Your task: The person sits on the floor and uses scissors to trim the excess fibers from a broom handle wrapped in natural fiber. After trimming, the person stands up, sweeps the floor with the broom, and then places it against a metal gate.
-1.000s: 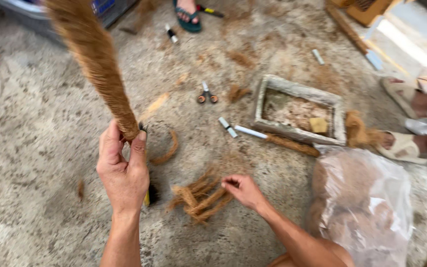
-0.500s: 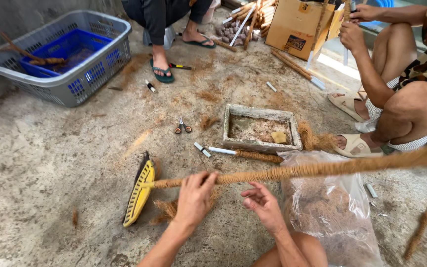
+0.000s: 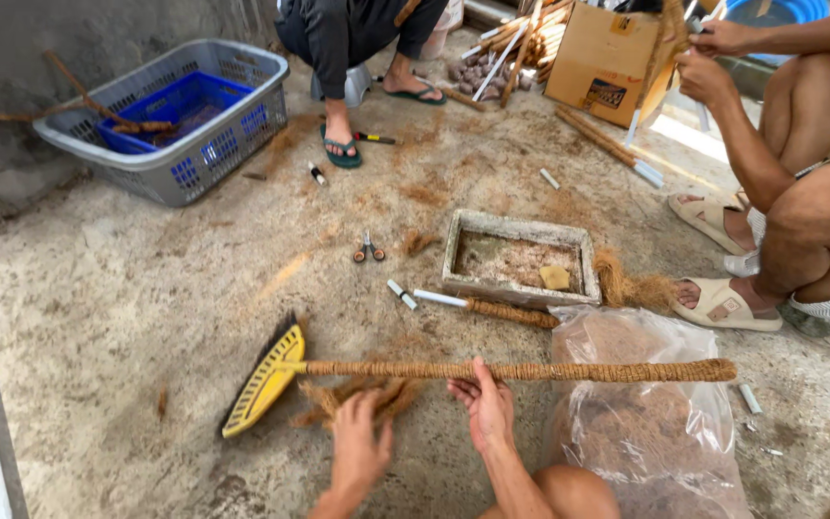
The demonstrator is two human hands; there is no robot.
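1. The right hand (image 3: 485,404) is wrapped around the fibre-bound broom handle (image 3: 521,370), which lies level just above the floor (image 3: 117,288).
2. The left hand (image 3: 359,444), fingers spread, rests on a fibre bundle (image 3: 362,396) beside the yellow broom head (image 3: 263,383).
3. A plastic bag (image 3: 646,423) sits under the handle's far end.

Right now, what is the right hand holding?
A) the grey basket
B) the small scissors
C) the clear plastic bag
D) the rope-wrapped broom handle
D: the right hand has its grip around the rope-wrapped broom handle, which lies level just above the floor; the left hand reaches for the loose fibre bundle.
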